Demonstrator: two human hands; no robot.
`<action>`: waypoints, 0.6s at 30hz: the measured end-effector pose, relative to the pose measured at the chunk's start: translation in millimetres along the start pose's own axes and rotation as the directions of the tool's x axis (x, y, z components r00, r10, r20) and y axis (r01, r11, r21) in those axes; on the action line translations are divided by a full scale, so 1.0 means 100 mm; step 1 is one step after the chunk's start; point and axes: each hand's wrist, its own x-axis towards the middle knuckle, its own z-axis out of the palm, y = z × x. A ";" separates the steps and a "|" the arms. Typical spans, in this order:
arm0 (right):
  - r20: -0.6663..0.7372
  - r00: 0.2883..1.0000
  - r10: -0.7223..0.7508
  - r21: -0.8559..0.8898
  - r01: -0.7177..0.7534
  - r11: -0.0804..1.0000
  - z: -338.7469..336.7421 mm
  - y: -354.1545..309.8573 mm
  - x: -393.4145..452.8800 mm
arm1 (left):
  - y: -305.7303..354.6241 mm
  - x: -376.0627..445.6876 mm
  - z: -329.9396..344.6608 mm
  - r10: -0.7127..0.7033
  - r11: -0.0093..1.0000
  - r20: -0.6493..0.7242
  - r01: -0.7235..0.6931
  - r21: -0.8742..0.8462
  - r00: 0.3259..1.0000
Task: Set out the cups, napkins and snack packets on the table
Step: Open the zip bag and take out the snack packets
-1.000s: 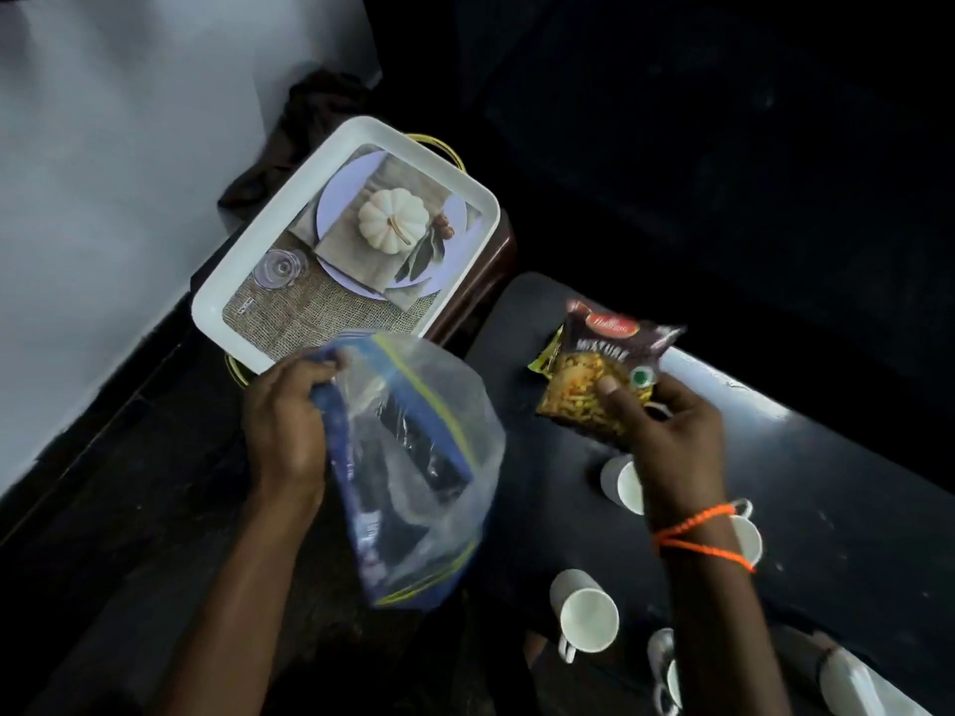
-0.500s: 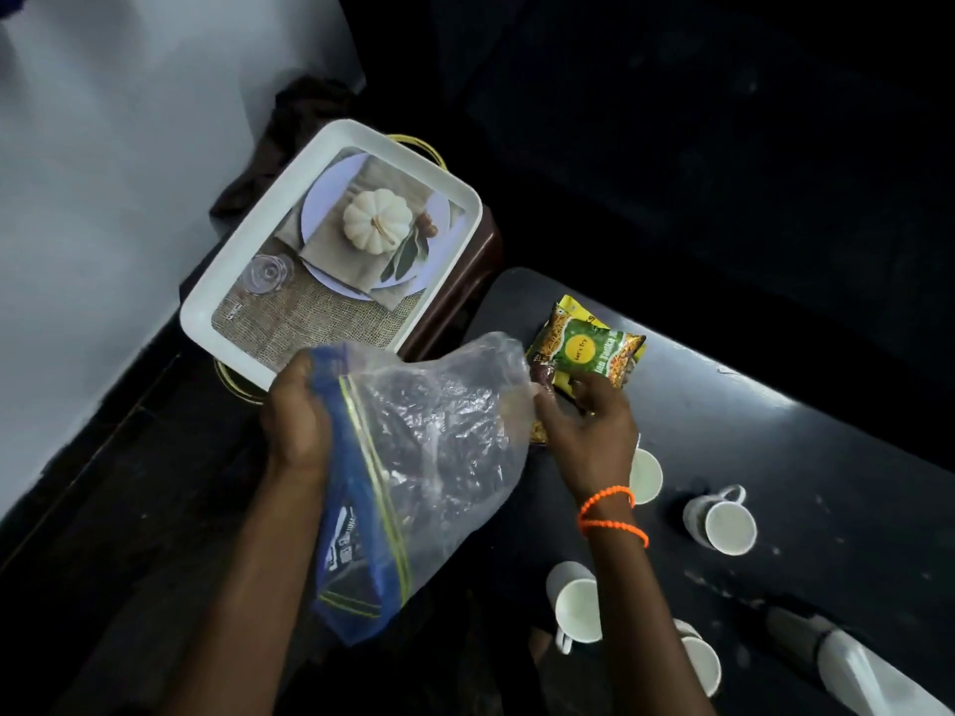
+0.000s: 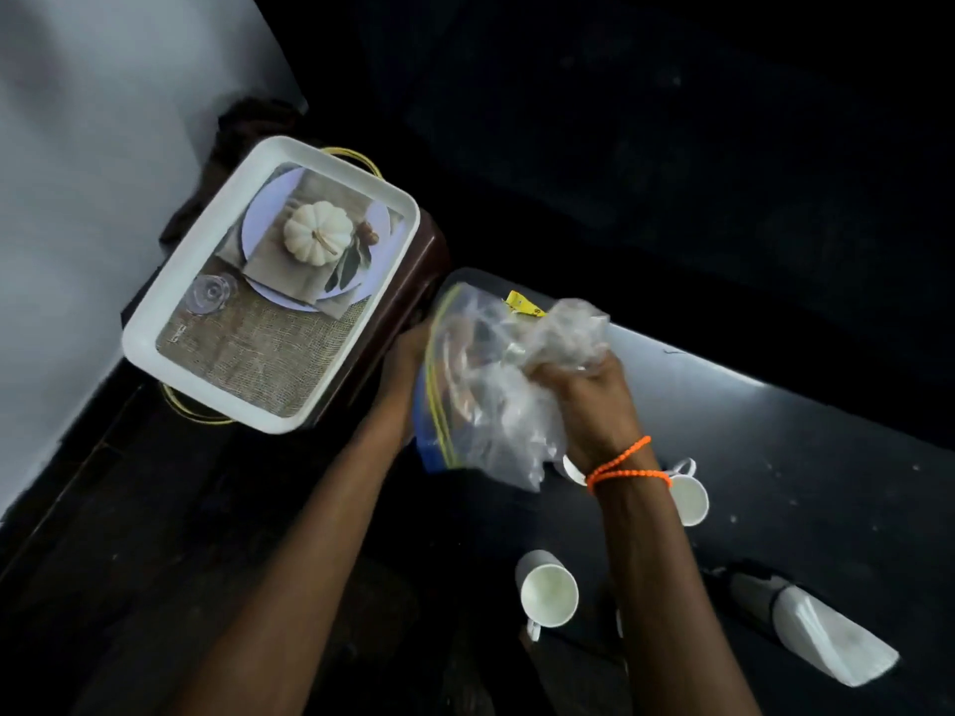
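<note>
A plastic bag (image 3: 496, 385) hung over the left end of the table (image 3: 806, 457), between the left hand (image 3: 408, 364) on its left and the right hand (image 3: 589, 400) on its right. A snack packet (image 3: 523, 303) lay on the table behind the bag. A tray (image 3: 268, 281) sat left of the table. One cup (image 3: 548, 591) stood near the front edge, another cup (image 3: 687, 496) right of the wrist, and a napkin stack (image 3: 821, 638) lay farther right.

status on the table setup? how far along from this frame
Done: white cups stand on the dark table, one near the edge, one by the right wrist. Snack packets lie there too; only a yellow corner shows past the bag. In hand: both the left hand and right hand grip the clear plastic bag. Left: napkins; the white bundle may be them, unclear.
</note>
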 end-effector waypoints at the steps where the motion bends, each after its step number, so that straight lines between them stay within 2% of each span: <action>1: -0.112 0.994 -0.018 0.052 0.024 0.998 -0.11 -0.02 0.03 | 0.12 0.04 0.16 0.263 0.964 -0.034 -0.261 0.043 0.964; 2: -0.226 0.974 -0.019 0.094 0.041 0.995 -0.21 -0.04 0.05 | 0.17 0.01 0.28 0.366 0.929 -0.040 -0.362 0.078 0.930; 4: -0.367 0.930 -0.023 0.122 0.073 0.990 -0.33 -0.04 0.08 | 0.05 -0.11 0.34 0.424 0.903 0.139 -0.429 0.009 0.895; 6: -0.386 0.921 -0.057 0.076 0.093 0.993 -0.32 -0.03 0.04 | -0.18 -0.18 0.57 0.418 0.890 0.426 -0.456 -0.014 0.802; 7: -0.350 0.934 -0.078 0.045 0.100 0.994 -0.30 -0.02 0.00 | -0.29 -0.21 0.78 0.417 0.882 0.512 -0.470 -0.031 0.751; 8: -0.310 0.947 -0.090 -0.001 0.094 0.996 -0.30 0.00 -0.03 | -0.39 -0.25 0.99 0.416 0.887 0.526 -0.459 -0.054 0.741; 10: -0.236 0.963 -0.133 -0.141 0.101 0.985 -0.43 0.02 -0.07 | -0.54 -0.34 1.34 0.393 0.911 0.460 -0.404 -0.078 0.797; 11: -0.210 0.965 -0.158 -0.316 0.086 0.945 -0.54 -0.02 -0.07 | -0.60 -0.33 1.47 0.405 0.912 0.414 -0.394 -0.118 0.815; 13: -0.119 0.978 -0.172 -0.695 0.042 0.718 -0.84 -0.12 -0.13 | -0.68 -0.29 1.66 0.426 0.904 0.264 -0.398 -0.155 0.865; 14: -0.057 0.987 -0.154 -0.748 0.060 0.661 -0.99 -0.15 -0.18 | -0.70 -0.25 1.74 0.438 0.899 0.184 -0.421 -0.124 0.880; 16: 0.027 0.994 -0.106 -0.637 0.099 0.764 -1.32 -0.20 -0.34 | -0.72 -0.22 1.90 0.452 0.892 0.073 -0.453 -0.014 0.889; 18: 0.005 0.989 -0.151 -0.498 0.133 0.857 -1.62 -0.22 -0.55 | -0.73 -0.19 2.10 0.427 0.902 0.001 -0.425 0.079 0.904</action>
